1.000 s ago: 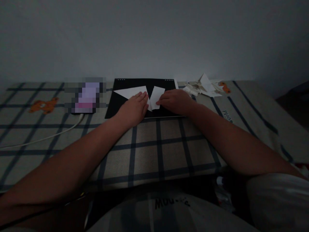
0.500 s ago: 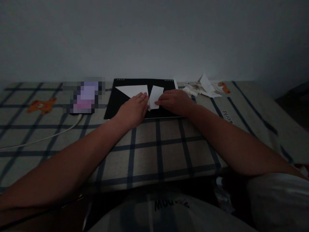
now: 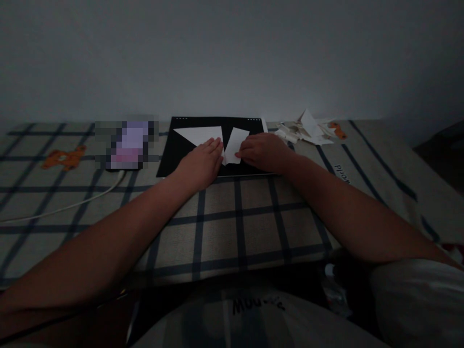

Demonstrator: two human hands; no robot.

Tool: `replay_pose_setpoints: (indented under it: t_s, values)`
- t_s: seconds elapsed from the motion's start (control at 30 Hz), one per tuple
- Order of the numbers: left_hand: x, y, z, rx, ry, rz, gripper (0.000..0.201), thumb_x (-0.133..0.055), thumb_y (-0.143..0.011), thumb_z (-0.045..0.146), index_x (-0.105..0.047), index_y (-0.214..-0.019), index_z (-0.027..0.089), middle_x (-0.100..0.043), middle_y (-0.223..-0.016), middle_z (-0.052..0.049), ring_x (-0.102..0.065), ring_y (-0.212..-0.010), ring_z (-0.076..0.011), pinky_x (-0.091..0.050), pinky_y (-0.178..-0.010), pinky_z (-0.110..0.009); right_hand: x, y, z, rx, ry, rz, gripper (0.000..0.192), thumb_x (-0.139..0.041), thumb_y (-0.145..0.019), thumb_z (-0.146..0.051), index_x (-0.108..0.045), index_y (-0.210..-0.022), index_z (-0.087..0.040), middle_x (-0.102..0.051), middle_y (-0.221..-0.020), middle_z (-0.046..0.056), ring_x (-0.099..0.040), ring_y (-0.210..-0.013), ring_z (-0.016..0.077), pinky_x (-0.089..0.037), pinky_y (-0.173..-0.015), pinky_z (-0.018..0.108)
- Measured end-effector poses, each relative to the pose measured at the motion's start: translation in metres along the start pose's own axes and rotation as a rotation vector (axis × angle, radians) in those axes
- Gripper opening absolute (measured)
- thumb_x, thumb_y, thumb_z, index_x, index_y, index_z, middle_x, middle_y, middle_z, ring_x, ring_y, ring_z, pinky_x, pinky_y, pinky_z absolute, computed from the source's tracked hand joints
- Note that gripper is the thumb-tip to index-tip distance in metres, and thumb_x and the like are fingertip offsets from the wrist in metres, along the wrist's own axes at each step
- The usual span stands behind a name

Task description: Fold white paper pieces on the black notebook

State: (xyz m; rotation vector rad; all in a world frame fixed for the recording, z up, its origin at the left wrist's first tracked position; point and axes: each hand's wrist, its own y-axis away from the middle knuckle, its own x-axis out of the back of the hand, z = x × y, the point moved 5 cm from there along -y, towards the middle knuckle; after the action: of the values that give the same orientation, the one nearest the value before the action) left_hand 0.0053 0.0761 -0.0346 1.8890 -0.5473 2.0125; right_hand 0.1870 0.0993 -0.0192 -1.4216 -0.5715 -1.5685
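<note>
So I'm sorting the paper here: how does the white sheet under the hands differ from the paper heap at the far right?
The white sheet lies on the black board, mostly flat, with one flap raised; the paper heap sits crumpled on the checked cloth. The left hand and right hand touch the sheet; nothing touches the heap. The sheet is plain white; the heap shows brownish patches. Both are paper.

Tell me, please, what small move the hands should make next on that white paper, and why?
Probably press the raised flap down: the left hand lies flat on the white paper over the black board, while the right hand holds the flap tilted, seemingly uncreased.
</note>
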Motion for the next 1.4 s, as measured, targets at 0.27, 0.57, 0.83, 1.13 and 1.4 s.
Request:
replay_pose_setpoints:
  t_s: [0.27,0.57,0.83,1.13,1.4]
  values:
    - [0.000,0.001,-0.002,0.019,-0.003,0.015,0.063,-0.034,-0.119,0.028,-0.044,-0.173,-0.002,-0.042,-0.184,-0.026,-0.035,-0.176,-0.0367,-0.032,-0.144,-0.055,-0.003,0.006,0.004,0.115,-0.088,0.151,0.036,-0.051,-0.117,-0.023,-0.087,-0.119,-0.018,-0.086,-0.121,0.010,-0.073,-0.105,0.0225,-0.047,-0.084,0.037]
    - [0.000,0.001,0.000,-0.004,0.029,0.043,0.062,-0.035,-0.117,0.024,-0.046,-0.173,-0.002,-0.045,-0.183,-0.026,-0.039,-0.175,-0.0365,-0.034,-0.144,-0.056,-0.010,0.002,0.005,0.039,-0.124,0.076,0.036,-0.052,-0.117,-0.022,-0.087,-0.118,-0.014,-0.087,-0.118,0.013,-0.074,-0.106,0.0249,-0.050,-0.085,0.038]
    - [0.001,-0.001,-0.001,0.031,0.044,-0.015,0.062,-0.034,-0.118,0.024,-0.044,-0.173,-0.003,-0.042,-0.184,-0.027,-0.035,-0.176,-0.0345,-0.030,-0.145,-0.053,-0.007,0.001,0.004,0.014,-0.122,0.042,0.039,-0.049,-0.117,-0.023,-0.087,-0.117,-0.015,-0.087,-0.115,0.012,-0.073,-0.105,0.0241,-0.049,-0.086,0.038]
    - [-0.003,-0.002,-0.004,0.014,0.059,0.028,0.062,-0.035,-0.118,0.026,-0.047,-0.172,0.000,-0.043,-0.184,-0.025,-0.037,-0.175,-0.0340,-0.031,-0.145,-0.052,-0.002,0.004,0.001,0.074,-0.122,0.068,0.033,-0.055,-0.113,-0.022,-0.087,-0.119,-0.016,-0.085,-0.114,0.012,-0.072,-0.103,0.0238,-0.045,-0.083,0.036]
    - [0.000,0.000,-0.001,0.014,0.060,0.057,0.064,-0.033,-0.117,0.025,-0.042,-0.173,-0.004,-0.040,-0.184,-0.028,-0.033,-0.177,-0.0373,-0.031,-0.145,-0.057,-0.001,0.005,0.001,0.121,-0.098,0.073,0.038,-0.051,-0.118,-0.024,-0.087,-0.114,-0.015,-0.085,-0.115,0.012,-0.072,-0.106,0.0234,-0.046,-0.086,0.038]
